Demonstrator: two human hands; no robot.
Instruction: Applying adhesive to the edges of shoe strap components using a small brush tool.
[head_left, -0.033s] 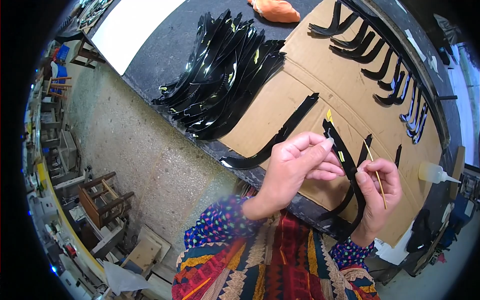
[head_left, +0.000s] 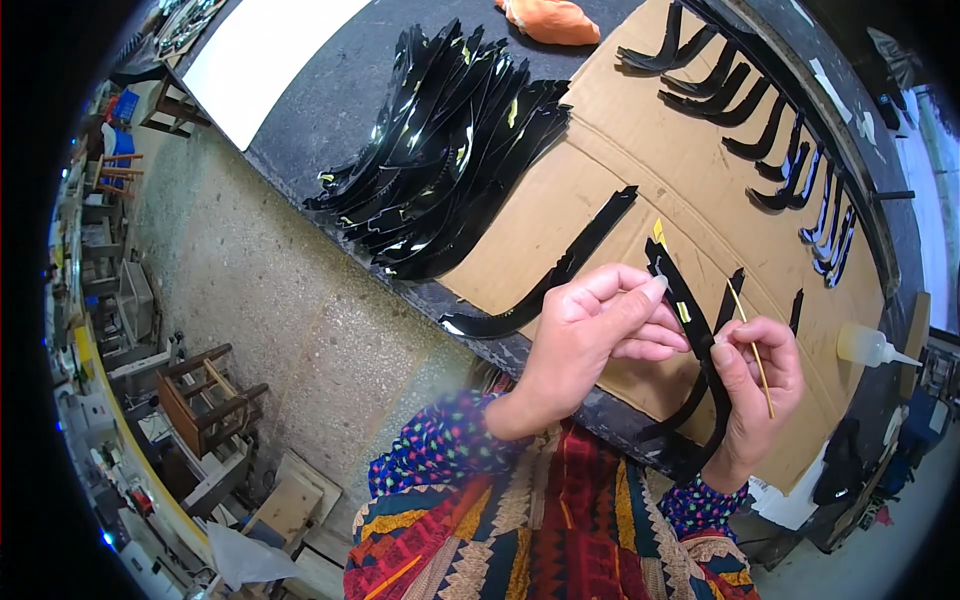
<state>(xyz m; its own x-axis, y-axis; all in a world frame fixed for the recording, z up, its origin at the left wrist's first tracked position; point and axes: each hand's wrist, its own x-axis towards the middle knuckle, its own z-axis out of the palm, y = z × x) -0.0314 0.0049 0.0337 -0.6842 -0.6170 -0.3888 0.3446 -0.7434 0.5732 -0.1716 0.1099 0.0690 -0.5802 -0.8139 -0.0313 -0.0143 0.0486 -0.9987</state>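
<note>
A black curved strip [head_left: 699, 338] slants between my hands, with a yellow tab [head_left: 658, 232] at its top end and a pale yellow patch partway down. My left hand [head_left: 600, 330] is closed, thumb and index finger pinching at the strip's upper edge; whether a small piece is also between them cannot be seen. Lower down, my right hand [head_left: 762, 385] grips the strip between thumb and fingers. A thin tan stick [head_left: 762, 372] is also tucked in the right fingers. Another black strip [head_left: 575, 260] lies left of my left hand, and one more [head_left: 685, 410] lies partly hidden beneath.
A big pile of glossy black strips [head_left: 450, 150] covers the table's left part. More strips [head_left: 740, 105] line the far right edge of the cardboard [head_left: 530, 220]. A translucent nozzle bottle [head_left: 862, 345] stands right of my right hand. An orange cloth [head_left: 550, 20] lies at the back.
</note>
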